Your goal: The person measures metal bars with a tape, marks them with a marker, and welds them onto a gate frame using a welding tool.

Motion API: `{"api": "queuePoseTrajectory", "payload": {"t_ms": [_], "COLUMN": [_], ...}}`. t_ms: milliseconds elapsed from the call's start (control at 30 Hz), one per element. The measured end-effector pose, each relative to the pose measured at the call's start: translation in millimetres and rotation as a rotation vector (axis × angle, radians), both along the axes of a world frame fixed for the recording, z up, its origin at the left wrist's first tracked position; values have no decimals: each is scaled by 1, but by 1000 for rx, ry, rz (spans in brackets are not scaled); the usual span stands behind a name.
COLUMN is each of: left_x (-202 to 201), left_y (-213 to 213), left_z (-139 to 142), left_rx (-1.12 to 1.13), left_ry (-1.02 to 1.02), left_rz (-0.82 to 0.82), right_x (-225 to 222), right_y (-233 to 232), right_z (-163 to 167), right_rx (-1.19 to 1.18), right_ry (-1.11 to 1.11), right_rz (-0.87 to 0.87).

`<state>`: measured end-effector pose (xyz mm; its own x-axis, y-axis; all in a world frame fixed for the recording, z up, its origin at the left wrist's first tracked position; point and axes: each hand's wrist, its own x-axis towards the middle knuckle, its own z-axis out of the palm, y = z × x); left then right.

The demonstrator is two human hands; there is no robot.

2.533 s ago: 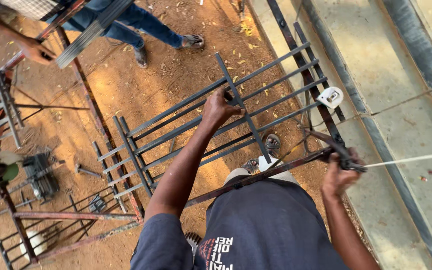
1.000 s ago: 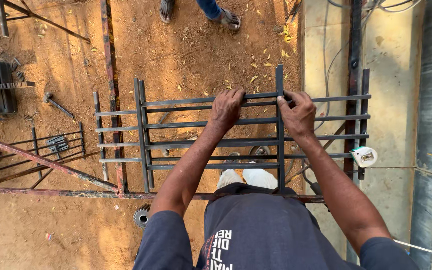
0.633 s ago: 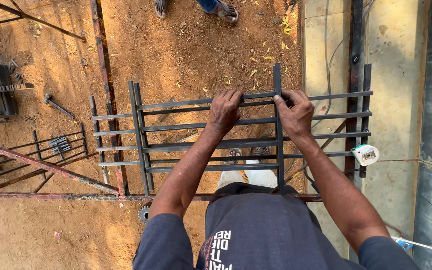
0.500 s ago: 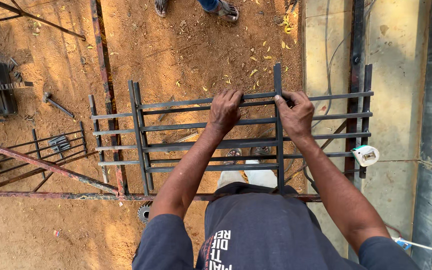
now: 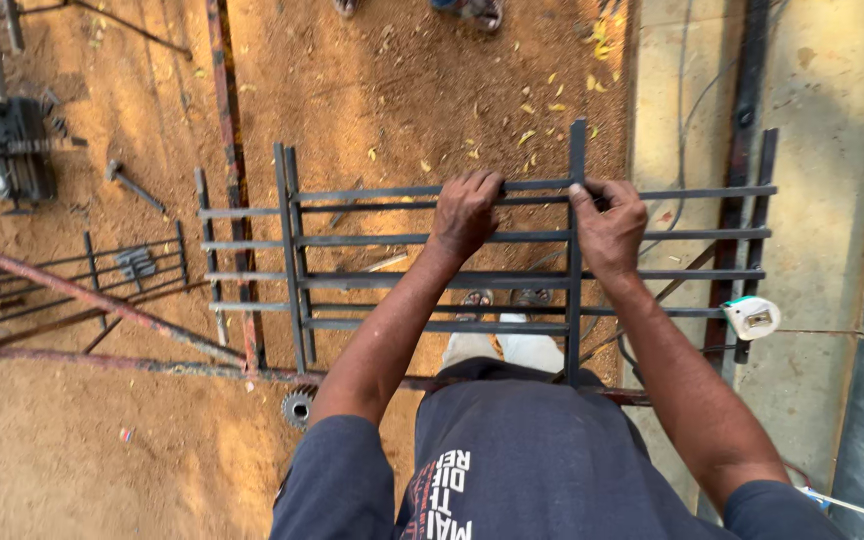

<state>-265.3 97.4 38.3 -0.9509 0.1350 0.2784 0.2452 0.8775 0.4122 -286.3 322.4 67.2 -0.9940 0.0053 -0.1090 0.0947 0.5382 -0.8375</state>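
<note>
At the bottom of the frame is the person's dark shirt, with both arms reaching up toward the centre. The left hand (image 5: 467, 212) and right hand (image 5: 607, 225) are each clenched on the top bar of a dark steel grille (image 5: 432, 240), the two hands close together on either side of an upright bar. The grille fills the middle of the frame, its horizontal bars running from centre left to centre right, and it appears lifted off the dirt, with the person's sandalled feet visible through the lower bars.

To handle it well, I judge the hands would balance the panel better spread wider along the bar, keeping it level and away from the rusty beam (image 5: 102, 300) crossing at lower left. A tape measure (image 5: 752, 317) hangs on the right end and could be knocked off if the panel tips.

Farther out, a small grille (image 5: 132, 270) lies at left, a machine (image 5: 17, 150) at upper left, and another person's feet (image 5: 472, 10) at the top edge.
</note>
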Motion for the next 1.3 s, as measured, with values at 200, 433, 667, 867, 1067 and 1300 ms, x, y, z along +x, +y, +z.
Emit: {"api": "queuePoseTrajectory", "payload": {"t_ms": [200,433,667,867,1067,1300], "left_x": [6,5,3,2,0,4], "left_y": [-3,1,-2,0,-1,-1], "left_z": [1,-13,-11,-8,-7,-8], "left_rx": [41,-37,-51,-28,-19,-31], "left_ry": [101,82,107,14,82,40], "left_rz": [-16,25,10,16,6,23], "right_x": [5,12,95,123,129,128], "right_y": [7,2,-8,-12,-11,-12], "right_z": [-11,25,74,59,44,27], "right_rx": [-24,132,550,710,719,742], "right_ry": [93,169,566,399,331,204], "right_rz": [85,182,1043,1181,1197,1268]}}
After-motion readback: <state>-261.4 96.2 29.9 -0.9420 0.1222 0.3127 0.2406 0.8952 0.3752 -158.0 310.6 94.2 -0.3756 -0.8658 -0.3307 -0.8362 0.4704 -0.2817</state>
